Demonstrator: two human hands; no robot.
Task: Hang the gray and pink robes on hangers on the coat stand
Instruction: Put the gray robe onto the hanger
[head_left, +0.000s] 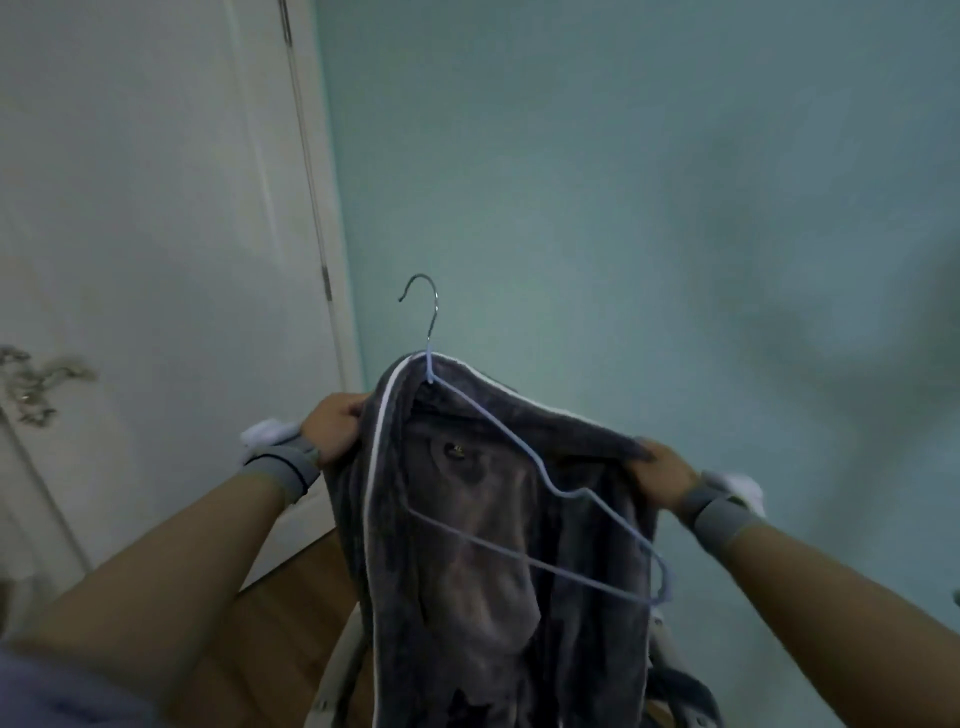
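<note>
While we dressed gray robe (483, 545) on hanger (550, 488), left hand (332, 428) clenched left collar edge, right hand (660, 470) clenched right shoulder, spreading cloth so hanger's bare right arm could enter; coat stand unseen.

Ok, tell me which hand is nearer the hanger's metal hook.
Left. The left hand grips the gray robe just below and left of the hook. The right hand holds the robe's other edge, farther off to the lower right.
</note>
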